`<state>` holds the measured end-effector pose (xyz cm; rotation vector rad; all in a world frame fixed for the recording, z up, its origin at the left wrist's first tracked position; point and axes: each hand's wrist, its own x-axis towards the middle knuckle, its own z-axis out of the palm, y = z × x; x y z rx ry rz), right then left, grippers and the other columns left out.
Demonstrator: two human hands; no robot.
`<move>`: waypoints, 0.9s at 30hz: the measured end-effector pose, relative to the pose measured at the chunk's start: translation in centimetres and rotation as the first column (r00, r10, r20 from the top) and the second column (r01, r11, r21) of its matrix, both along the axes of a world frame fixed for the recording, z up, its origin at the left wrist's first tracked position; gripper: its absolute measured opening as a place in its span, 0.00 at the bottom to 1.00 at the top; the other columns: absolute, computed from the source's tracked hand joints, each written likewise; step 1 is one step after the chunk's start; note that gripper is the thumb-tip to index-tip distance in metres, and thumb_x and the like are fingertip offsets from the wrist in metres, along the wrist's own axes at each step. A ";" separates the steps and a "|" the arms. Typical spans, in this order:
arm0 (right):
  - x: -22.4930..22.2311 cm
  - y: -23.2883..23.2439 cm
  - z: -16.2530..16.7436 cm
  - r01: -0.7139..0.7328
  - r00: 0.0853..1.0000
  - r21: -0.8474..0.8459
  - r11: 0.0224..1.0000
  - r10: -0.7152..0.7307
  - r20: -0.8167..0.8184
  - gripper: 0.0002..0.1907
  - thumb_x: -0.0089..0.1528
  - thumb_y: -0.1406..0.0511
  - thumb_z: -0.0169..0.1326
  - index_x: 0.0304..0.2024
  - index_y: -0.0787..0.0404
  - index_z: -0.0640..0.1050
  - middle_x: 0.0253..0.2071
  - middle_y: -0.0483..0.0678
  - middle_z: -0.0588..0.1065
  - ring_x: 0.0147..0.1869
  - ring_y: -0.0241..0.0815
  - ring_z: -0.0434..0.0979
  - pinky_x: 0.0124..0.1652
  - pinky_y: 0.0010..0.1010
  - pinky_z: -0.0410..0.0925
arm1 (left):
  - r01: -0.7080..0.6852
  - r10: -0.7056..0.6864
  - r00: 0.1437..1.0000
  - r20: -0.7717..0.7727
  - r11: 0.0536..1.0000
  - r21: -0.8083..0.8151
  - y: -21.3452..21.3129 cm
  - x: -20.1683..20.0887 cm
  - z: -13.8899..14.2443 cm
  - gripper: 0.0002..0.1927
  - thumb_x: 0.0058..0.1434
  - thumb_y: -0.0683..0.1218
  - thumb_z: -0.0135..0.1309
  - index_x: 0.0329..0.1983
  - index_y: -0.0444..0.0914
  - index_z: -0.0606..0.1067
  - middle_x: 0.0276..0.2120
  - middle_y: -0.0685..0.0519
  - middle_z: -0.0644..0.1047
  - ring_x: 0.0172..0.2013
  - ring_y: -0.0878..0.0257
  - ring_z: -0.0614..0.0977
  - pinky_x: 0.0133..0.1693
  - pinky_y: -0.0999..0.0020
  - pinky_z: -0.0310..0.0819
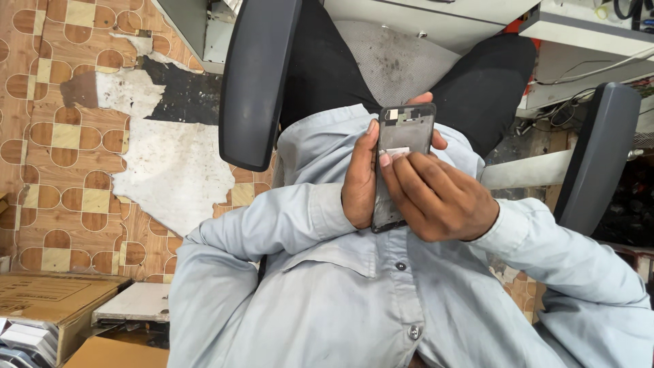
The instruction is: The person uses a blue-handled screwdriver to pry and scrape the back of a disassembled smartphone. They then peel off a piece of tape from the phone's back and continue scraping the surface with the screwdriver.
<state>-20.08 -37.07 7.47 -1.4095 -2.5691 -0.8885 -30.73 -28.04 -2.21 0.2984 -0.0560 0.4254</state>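
Upright, phone frame (402, 146) between left hand (360, 180) and right-hand fingers (409, 170).

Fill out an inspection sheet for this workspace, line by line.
Surface: no table; work held over the lap, above a worn patterned floor.
Job's things: dark phone frame, upright, with a small pale strip on it.
Clutter: cardboard boxes lower left.
Hands: left hand grips the frame's edge; right hand presses fingertips on the strip.
Cables: wires by the white shelf, upper right.
Surroundings: chair armrests on both sides.
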 end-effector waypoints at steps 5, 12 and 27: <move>-0.4 -0.6 -0.3 -0.050 0.999 -0.015 0.999 0.049 -0.014 0.16 0.59 0.72 0.57 0.48 0.75 0.82 0.43 0.56 0.78 0.46 0.47 0.81 0.44 0.32 0.77 | 0.026 -0.011 0.989 0.144 0.995 -0.100 0.2 0.1 0.0 0.34 0.81 0.64 0.32 0.79 0.39 0.54 0.51 0.41 0.74 0.44 0.57 0.79 0.48 0.65 0.79; -0.6 -1.3 -1.2 -0.067 0.998 -0.008 0.998 0.067 0.003 0.17 0.57 0.73 0.57 0.48 0.74 0.82 0.42 0.55 0.79 0.44 0.46 0.81 0.41 0.29 0.77 | 0.083 -0.060 0.986 0.154 0.985 -0.148 0.3 0.1 -0.1 0.34 0.80 0.65 0.31 0.80 0.42 0.50 0.51 0.40 0.72 0.43 0.57 0.79 0.48 0.58 0.82; -1.0 -1.2 -1.4 0.003 0.999 0.023 1.000 -0.002 -0.033 0.16 0.57 0.72 0.57 0.47 0.74 0.83 0.42 0.55 0.79 0.46 0.47 0.80 0.43 0.31 0.77 | 0.081 -0.068 0.988 0.139 0.993 -0.090 0.2 0.1 -0.2 0.36 0.79 0.65 0.32 0.80 0.39 0.51 0.51 0.41 0.74 0.43 0.57 0.79 0.47 0.63 0.81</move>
